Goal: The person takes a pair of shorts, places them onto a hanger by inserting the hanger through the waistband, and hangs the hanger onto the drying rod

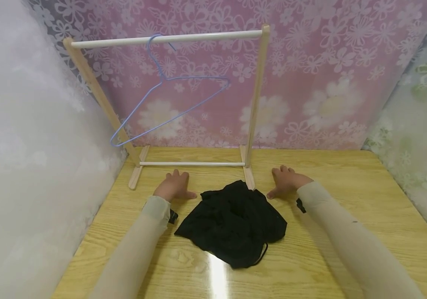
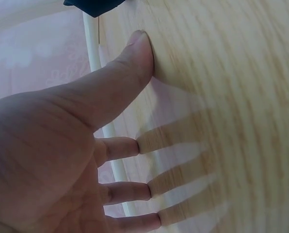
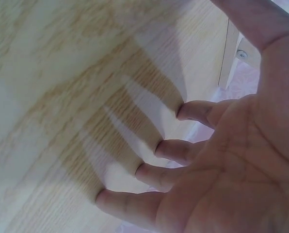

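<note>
- A yellow wood-grained tabletop (image 1: 378, 187) was shown, its far edge set along a pink wall covering (image 1: 329, 66) patterned with white flowers.
- The work space was closed off on the left by a whitish wall covering (image 1: 30, 158) and on the right by a pale one (image 1: 426, 124) printed with greenish-white flowers.
- A bright glare (image 1: 217, 278) was thrown on the near part of the tabletop, close to the middle.
- At the far left, a rack was stood on the tabletop, its wooden posts (image 1: 257, 95) joined by a white upper bar (image 1: 213, 37) and a white lower bar (image 1: 191, 163).
- A blue wire hanger (image 1: 164, 78) was hung by its hook from the upper bar, with nothing draped on it.
- A black cloth (image 1: 232, 224) was left crumpled on the tabletop between the two hands, its far edge brought up to the rack's right foot; whether the two touched could not be told. A thin black cord (image 1: 263, 254) was looped out at its near right side.
- The left hand (image 1: 176, 185) was placed left of the cloth, released, its fingers spread and their tips rested on the wood.
- The right hand (image 1: 287, 182) was placed right of the cloth, likewise released, with spread fingertips set on the wood.
- Both forearms were covered by light beige sleeves (image 1: 352, 236).
- In both wrist views, shadows of the fingers were cast across the grain.
</note>
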Motion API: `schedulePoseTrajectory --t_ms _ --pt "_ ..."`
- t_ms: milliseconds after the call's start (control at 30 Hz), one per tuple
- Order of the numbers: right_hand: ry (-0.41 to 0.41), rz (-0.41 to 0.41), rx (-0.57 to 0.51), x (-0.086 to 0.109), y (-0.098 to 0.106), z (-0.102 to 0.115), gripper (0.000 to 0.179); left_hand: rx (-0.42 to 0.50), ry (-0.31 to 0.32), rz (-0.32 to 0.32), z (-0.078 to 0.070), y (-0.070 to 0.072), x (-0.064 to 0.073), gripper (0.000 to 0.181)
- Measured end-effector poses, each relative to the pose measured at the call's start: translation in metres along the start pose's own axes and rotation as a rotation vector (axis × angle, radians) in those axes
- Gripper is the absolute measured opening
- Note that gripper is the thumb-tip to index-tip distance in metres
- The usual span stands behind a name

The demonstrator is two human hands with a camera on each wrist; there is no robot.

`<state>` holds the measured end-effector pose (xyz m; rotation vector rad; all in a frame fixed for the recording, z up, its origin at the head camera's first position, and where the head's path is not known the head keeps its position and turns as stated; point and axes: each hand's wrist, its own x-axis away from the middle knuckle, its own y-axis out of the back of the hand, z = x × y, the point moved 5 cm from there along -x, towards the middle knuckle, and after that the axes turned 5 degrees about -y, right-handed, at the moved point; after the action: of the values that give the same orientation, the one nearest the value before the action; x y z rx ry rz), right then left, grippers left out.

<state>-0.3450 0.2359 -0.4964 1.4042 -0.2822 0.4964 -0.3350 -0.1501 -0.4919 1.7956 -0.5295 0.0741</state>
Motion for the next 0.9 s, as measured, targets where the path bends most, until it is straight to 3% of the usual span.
schedulePoseTrajectory --t_ms 600,900 --pt "0.001 -0.009 0.001 0.011 0.010 0.003 0.116 0.019 -0.005 -0.003 -0.006 0.006 0.007 0.089" --pt "0.004 -0.001 0.023 0.014 0.005 0.006 0.117 -0.008 0.002 -0.010 0.000 -0.004 0.009 0.093"
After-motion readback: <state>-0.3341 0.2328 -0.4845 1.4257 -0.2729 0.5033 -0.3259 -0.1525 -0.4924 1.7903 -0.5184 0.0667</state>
